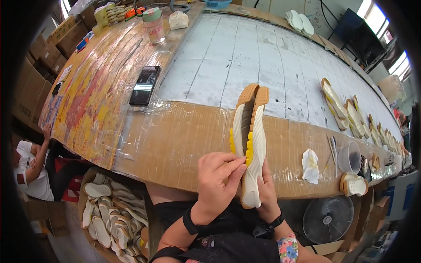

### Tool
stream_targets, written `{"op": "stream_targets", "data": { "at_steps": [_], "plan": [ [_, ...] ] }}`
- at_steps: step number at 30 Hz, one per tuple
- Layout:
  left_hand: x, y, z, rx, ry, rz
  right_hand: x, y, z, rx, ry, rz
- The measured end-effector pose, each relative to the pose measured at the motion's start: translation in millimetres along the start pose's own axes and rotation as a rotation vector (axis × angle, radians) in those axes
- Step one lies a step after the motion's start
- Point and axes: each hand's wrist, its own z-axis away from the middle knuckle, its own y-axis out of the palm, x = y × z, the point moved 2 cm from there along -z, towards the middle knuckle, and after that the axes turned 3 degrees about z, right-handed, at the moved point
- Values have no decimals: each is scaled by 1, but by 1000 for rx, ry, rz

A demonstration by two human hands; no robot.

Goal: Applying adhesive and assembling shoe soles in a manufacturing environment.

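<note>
Over the table's front edge I hold a pair of cream shoe soles (259, 142), stood on edge with tan ends at the top and yellow ribbed inserts along their sides. My right hand (268, 188) is wrapped round their lower part from the right, its fingers partly hidden behind them. With thumb and forefinger closed, my left hand (219, 177) pinches at the lower end of a yellow insert on the nearer sole. Whether a small piece lies between those fingertips, I cannot tell.
Soles (335, 105) stand in a row along the right. Nearby are a crumpled white cloth (310, 166), brushes (334, 151) and a clear plastic cup (349, 158). A phone (144, 85) lies left. Below are a box of soles (109, 215) and a fan (328, 219). Another person (33, 164) sits left.
</note>
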Motion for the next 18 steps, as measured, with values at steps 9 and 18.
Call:
{"op": "stream_targets", "data": {
  "at_steps": [9, 18],
  "plan": [
    [2, -1, 3, 91, -338, 416, 2, -1, 6, -40, -232, 172],
    [-9, -4, -2, 137, -206, 279, 4, -1, 10, -68, -274, 159]
  ]
}}
